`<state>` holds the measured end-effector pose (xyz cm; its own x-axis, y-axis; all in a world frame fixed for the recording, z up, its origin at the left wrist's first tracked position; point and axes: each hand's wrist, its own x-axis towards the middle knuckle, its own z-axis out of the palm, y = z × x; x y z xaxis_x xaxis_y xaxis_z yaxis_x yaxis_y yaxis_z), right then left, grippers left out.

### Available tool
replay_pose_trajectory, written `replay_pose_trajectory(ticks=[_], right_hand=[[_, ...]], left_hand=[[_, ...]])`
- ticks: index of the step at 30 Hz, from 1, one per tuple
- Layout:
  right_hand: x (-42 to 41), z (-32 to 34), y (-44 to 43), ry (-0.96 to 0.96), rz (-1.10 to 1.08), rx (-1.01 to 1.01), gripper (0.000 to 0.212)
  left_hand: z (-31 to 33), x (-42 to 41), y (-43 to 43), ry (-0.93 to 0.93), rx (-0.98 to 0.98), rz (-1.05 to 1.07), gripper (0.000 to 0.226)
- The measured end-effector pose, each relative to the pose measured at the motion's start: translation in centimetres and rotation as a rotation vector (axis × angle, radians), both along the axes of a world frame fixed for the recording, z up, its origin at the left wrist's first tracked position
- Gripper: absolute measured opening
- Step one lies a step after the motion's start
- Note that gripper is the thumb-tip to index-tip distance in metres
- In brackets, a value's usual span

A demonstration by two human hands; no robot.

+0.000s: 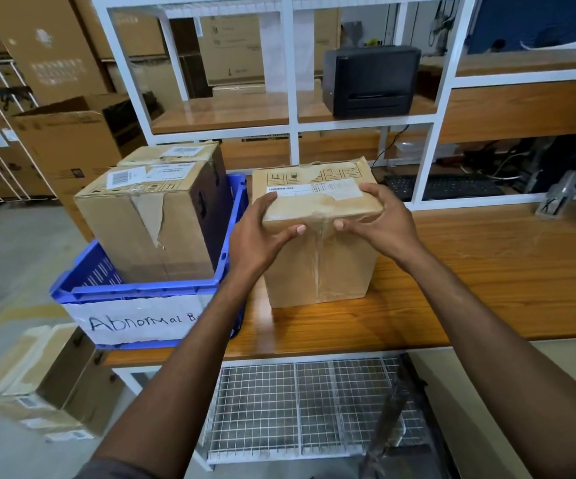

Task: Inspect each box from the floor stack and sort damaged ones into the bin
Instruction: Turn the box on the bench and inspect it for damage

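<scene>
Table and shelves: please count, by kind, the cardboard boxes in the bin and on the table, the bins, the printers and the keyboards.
Cardboard boxes: 3, the front box and the rear box in the blue bin, the held box on the table between left hand and right hand
Bins: 1
Printers: 1, the black printer
Keyboards: 1, the keyboard
Total: 6

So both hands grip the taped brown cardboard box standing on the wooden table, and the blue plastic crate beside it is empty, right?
Not empty: the head view shows the blue plastic crate holding two brown cardboard boxes. The rest is right: the left hand and right hand grip the taped brown cardboard box standing on the wooden table beside it.
</scene>
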<state>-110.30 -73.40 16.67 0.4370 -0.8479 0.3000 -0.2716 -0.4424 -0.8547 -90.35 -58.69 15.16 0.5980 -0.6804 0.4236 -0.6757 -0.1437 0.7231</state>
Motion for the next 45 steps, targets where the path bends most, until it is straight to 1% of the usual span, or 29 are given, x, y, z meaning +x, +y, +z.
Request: replay_pose_trajectory(ticks=[4,8,11,14,18,22,24,26,30,35,37,39,41,45], right_hand=[[0.0,0.1,0.4,-0.051,-0.105,-0.050,0.093],[0.4,1.1,0.6,-0.057,-0.209,-0.112,0.093],[1.1,0.6,0.5,-0.040,-0.239,-0.113,0.094],[1.8,0.0,0.2,-0.039,-0.268,-0.105,0.094],[2.7,-0.2,-0.8,-0.011,-0.233,-0.083,0.097],[2.1,-1.7,-1.0,0.031,-0.138,-0.019,0.111],[1.8,-2.5,-0.8,0.012,-0.140,-0.018,0.110],[2.0,-3.0,-0.7,0.001,-0.180,-0.030,0.106],[3.0,-3.1,-1.2,-0.015,-0.213,-0.033,0.103],[2.1,-3.9,-1.8,0.068,-0.086,0.047,0.120],[1.8,-5.1,-1.4,0.081,-0.097,0.057,0.119],[2.2,-5.9,-1.0,0.069,-0.158,0.054,0.109],[2.7,-6.0,-1.0,0.058,-0.188,0.058,0.103],[2.5,-6.0,-1.7,0.134,-0.091,0.105,0.107]], left_hand=[[1.5,-1.2,0.2,-0.028,-0.079,0.129,0.089],[3.4,-2.0,-0.2,-0.074,-0.045,0.259,0.087],[2.4,-1.9,-0.7,-0.104,-0.007,0.300,0.086],[1.4,-1.6,-1.2,-0.101,-0.026,0.307,0.087],[1.5,-1.1,-2.3,-0.059,-0.042,0.255,0.084],[0.5,-0.9,-2.1,-0.011,-0.009,0.109,0.108],[0.0,-0.9,-1.9,0.000,-0.048,0.080,0.113],[-0.3,-0.7,-2.0,-0.006,-0.071,0.090,0.110],[-0.5,-0.3,-2.7,0.002,-0.056,0.101,0.113],[-1.6,-0.1,-2.4,0.026,-0.012,0.035,0.130],[-2.6,-0.3,-2.0,0.022,0.031,0.034,0.130],[-3.4,-0.7,-1.8,0.019,0.047,0.058,0.122],[-3.8,-0.7,-2.0,0.031,0.059,0.067,0.117],[-5.0,0.0,-1.8,0.055,0.194,-0.001,0.122]])
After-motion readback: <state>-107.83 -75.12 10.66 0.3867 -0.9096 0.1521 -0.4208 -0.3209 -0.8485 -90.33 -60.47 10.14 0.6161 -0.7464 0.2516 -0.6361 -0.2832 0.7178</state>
